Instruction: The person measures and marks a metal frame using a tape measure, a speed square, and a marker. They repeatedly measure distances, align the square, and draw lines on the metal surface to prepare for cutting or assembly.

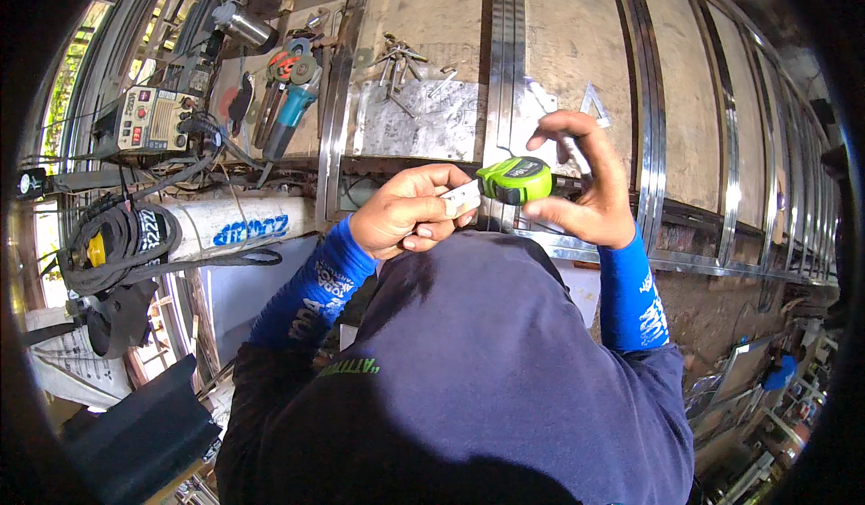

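Observation:
Between my hands, in front of my chest, is a green and black tape measure [518, 181]. My left hand [413, 209] is closed, pinching a short whitish flat piece [463, 199] with dark spots against the tape measure's left end; whether this is its blade I cannot tell. My right hand [587, 181] curves around the other side with its fingers apart. Its thumb comes up to the case's lower right edge, while the index finger stays clear above. Beyond them, a triangular metal square [593, 106] lies on the work surface.
Long metal profiles [505, 63] cross the bench over brown boards [419, 0]. Several small metal pieces [396, 63] lie at the far side. To the left are a teal angle grinder [293, 109], a power unit with a red display [149, 122], coiled black cable [108, 248] and a white cylinder [239, 226].

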